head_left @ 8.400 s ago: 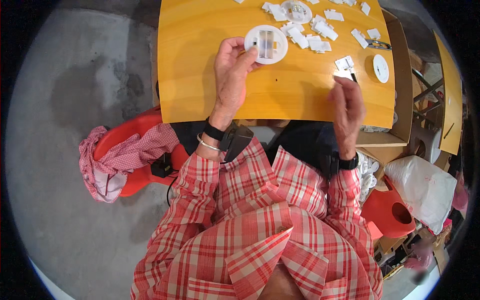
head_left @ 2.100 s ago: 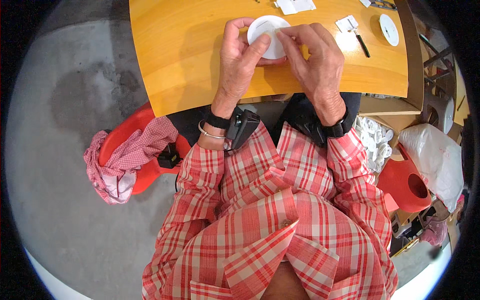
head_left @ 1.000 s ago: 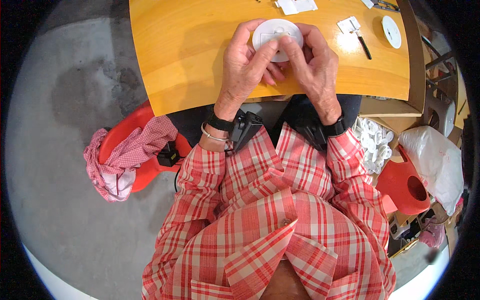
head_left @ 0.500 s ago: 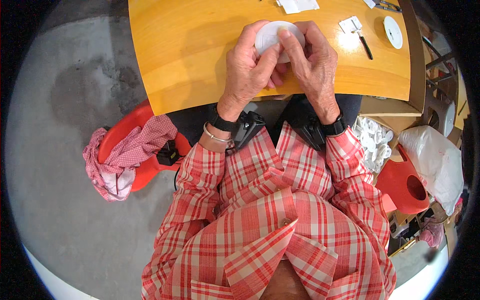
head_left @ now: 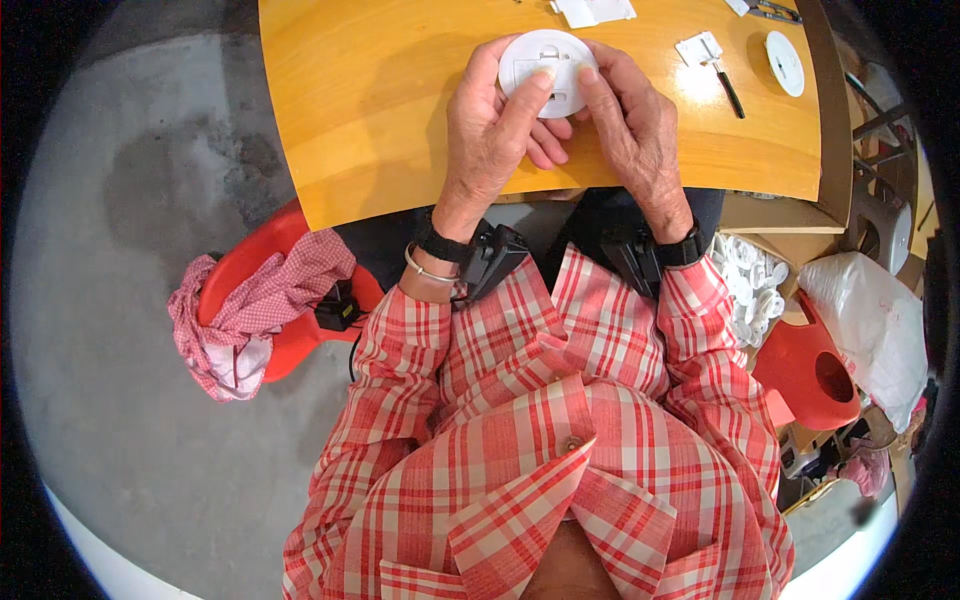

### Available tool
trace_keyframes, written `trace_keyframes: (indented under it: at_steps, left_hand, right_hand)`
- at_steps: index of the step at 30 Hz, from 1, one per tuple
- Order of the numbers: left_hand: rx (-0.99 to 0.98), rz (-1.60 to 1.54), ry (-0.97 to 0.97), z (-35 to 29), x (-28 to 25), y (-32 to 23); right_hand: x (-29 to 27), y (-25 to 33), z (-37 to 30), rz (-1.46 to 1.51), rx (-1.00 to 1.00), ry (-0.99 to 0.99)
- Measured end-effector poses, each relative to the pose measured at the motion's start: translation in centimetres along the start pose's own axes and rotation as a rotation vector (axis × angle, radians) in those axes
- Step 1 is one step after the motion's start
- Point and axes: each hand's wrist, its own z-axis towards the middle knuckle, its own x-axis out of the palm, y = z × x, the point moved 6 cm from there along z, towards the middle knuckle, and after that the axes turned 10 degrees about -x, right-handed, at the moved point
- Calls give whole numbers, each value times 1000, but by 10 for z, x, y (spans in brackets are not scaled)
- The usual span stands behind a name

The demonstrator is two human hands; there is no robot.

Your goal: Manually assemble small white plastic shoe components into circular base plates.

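While left hand (head_left: pixel 485 130) grips white disc (head_left: pixel 564 70) by its left side, right hand (head_left: pixel 635 122) grips its right; black-handled tool (head_left: pixel 732 95) lies on table (head_left: pixel 390 135).

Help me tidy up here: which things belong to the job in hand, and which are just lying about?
Belonging, it seems:
round white disc, in left hand and right hand
second disc
flat white pieces
black-handled tool

Just lying about, likely:
checked cloth on the red chair
white plastic bag
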Motion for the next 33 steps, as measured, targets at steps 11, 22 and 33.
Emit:
trace_keyframes:
  at_steps: [11, 22, 33]
  left_hand:
    - [-2, 59, -67, -1, 5, -1]
    - [9, 63, -96, -1, 3, 0]
    - [36, 0, -3, 1, -1, 2]
  right_hand:
    - [-1, 0, -1, -17, 52, 1]
    - [0, -5, 0, 50, 105, 3]
    - [-2, -2, 1, 54, 109, 7]
